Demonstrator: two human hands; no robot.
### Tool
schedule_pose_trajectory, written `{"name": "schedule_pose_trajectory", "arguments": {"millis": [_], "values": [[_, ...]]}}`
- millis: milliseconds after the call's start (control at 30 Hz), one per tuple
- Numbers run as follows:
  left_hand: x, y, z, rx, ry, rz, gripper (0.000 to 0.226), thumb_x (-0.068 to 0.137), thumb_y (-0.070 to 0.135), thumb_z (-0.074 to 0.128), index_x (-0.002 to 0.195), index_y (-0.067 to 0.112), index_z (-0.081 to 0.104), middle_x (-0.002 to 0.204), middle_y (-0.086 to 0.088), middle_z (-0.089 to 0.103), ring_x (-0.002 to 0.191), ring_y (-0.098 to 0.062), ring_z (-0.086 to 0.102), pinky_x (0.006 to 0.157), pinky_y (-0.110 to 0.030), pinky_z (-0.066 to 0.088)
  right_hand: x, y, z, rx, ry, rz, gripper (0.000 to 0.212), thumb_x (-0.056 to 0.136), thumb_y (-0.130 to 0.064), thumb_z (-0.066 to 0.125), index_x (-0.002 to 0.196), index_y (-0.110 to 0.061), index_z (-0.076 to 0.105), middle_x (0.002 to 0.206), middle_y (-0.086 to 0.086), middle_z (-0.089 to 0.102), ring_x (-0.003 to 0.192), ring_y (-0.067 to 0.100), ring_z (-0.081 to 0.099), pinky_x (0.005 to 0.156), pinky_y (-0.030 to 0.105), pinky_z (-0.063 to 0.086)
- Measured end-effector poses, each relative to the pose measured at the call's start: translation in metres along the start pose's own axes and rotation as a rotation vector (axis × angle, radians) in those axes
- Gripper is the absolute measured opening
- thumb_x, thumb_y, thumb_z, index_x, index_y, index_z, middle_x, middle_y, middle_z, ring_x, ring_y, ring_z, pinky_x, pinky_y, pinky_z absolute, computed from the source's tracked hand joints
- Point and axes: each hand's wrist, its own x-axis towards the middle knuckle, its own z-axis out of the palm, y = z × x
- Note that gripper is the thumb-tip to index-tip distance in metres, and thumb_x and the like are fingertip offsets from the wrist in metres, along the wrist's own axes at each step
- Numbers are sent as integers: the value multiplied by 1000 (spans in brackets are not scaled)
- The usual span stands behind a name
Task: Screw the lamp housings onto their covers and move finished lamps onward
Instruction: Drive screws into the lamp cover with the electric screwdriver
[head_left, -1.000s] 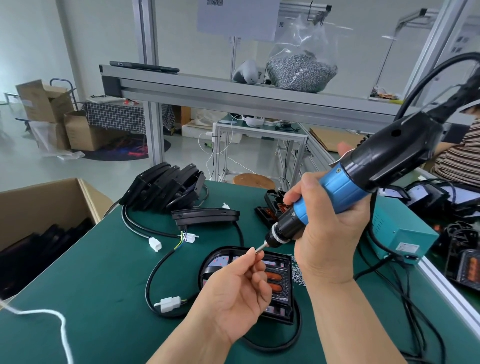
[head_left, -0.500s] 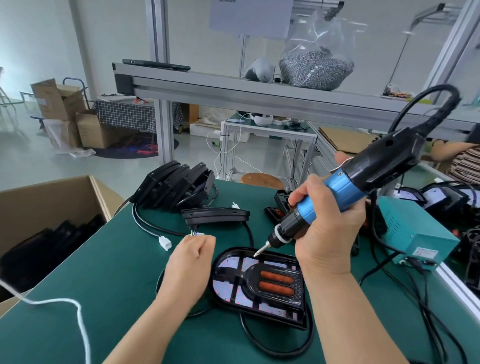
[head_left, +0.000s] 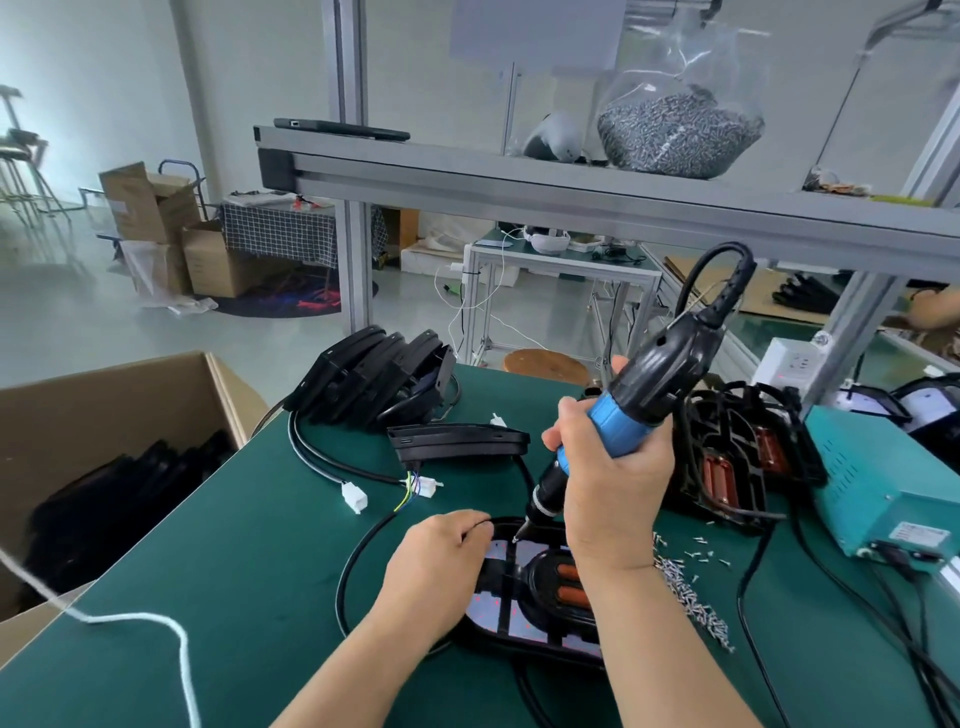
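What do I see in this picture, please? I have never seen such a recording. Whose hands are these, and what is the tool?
There is no robot here. A person works with two bare hands, and the one camera, worn on the person's head, looks forward and down at them. The right hand holds a blue-and-black electric screwdriver. Its tip is down at the far rim of a lamp that lies on the green table. The left hand steadies that lamp at its rim, fingers curled over it. Loose screws lie to the right of the lamp. Farther back are a stack of black lamp parts and a second lamp. A teal power box stands at the right, and a cardboard box stands beside the table at the left.
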Motion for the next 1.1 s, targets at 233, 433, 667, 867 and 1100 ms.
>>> {"name": "schedule_pose_trajectory", "arguments": {"millis": [233, 433, 667, 867, 1100], "values": [[2, 0, 2, 4, 17, 7, 24, 97, 27, 46, 86, 10, 59, 67, -5, 46, 65, -18, 36, 64, -32, 36, -1, 4, 0, -24, -27, -9, 22, 80, -15, 71, 89, -32, 59, 67, -8, 62, 56, 11, 63, 57, 21, 52], [1, 0, 2, -15, 29, 7, 24, 98, 27, 46, 88, 11, 61, 67, -1, 48, 65, -17, 37, 64, -32, 37, -1, 1, -3, 20, -28, -1, 25, 75, -28, 72, 86, -48, 62, 70, -2, 62, 57, 11, 64, 58, 20, 52], [1, 0, 3, -7, 41, 3, 25, 97, 27, 46, 90, 10, 63, 80, -10, 60, 68, -19, 43, 70, -35, 46, -3, 0, -5, -18, -43, 3, 33, 80, -16, 71, 82, -47, 60, 68, -5, 61, 58, 13, 63, 60, 22, 54], [1, -1, 3, -19, 50, 12, 24, 98, 30, 47, 89, 16, 66, 61, 2, 51, 61, -18, 41, 62, -31, 40, -5, -2, -2, -12, -82, -20, 41, 81, -15, 70, 84, -56, 61, 66, -7, 62, 59, 12, 62, 60, 23, 53], [1, 0, 3, -19, 45, 3, 25, 98, 30, 47, 83, 16, 61, 57, 6, 44, 60, -18, 38, 60, -32, 37, -2, -2, -3, 35, -61, 5, 41, 80, -14, 71, 81, -54, 62, 67, -6, 61, 57, 12, 63, 59, 21, 53]]}}
